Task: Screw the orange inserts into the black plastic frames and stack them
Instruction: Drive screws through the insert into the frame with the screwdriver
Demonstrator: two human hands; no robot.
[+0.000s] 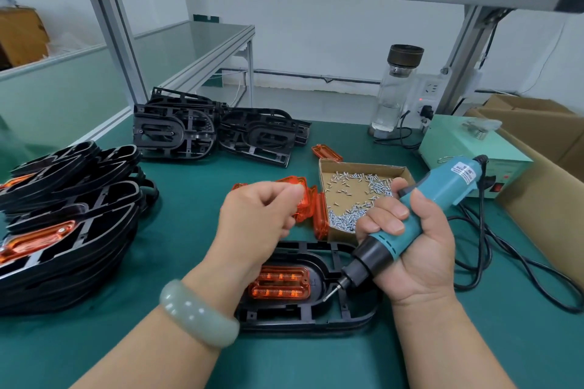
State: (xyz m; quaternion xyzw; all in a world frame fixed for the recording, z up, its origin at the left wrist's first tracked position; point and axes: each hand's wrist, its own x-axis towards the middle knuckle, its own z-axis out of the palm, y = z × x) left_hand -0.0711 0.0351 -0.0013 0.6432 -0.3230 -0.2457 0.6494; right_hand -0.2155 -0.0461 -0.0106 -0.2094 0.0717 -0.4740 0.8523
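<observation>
A black plastic frame [354,316] lies on the green mat in front of me with an orange insert [279,286] seated in its middle. My right hand [410,243] grips a teal electric screwdriver [442,196], its bit tip pointing down at the frame just right of the insert. My left hand [256,218] hovers above the frame with its fingers curled and fingertips pinched together; whatever they hold is too small to see. Loose orange inserts [308,202] lie behind that hand. A cardboard tray of small silver screws [357,196] sits beside them.
A tall stack of finished black frames with orange inserts [63,224] fills the left side. Bare black frames [215,129] are piled at the back. A green power unit [467,151], a glass bottle [395,88], a black cable [505,262] and cardboard boxes [546,174] stand on the right.
</observation>
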